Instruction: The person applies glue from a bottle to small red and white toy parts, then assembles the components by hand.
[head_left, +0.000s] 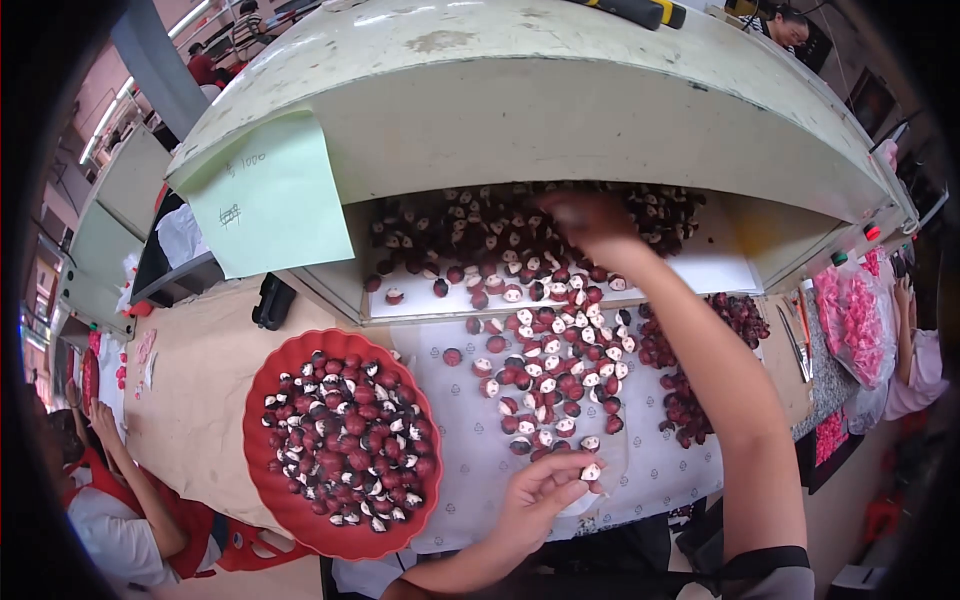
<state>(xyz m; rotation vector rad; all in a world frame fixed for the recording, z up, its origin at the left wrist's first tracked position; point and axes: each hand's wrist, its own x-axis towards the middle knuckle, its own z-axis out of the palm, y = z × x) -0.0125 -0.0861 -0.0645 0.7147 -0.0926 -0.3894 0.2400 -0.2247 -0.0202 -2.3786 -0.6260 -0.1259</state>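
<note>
My left hand [541, 494] rests near the front edge of the white patterned sheet [470, 430], its fingers pinched on one small dark red and white piece [591, 471]. My right hand [588, 217] reaches far forward under the pale hood [520, 90], down on the heap of the same small pieces [470, 235]; whether it grips any is hidden in blur. More of these pieces [550, 370] lie scattered on the sheet between my hands. A round red tray [262, 480] full of them sits at my left.
A light green paper note [270, 195] hangs from the hood's left side. A black object [272, 301] lies on the tan table. Bags of pink items [855, 320] sit at the right. Other people work at the left [110, 500], right and far back.
</note>
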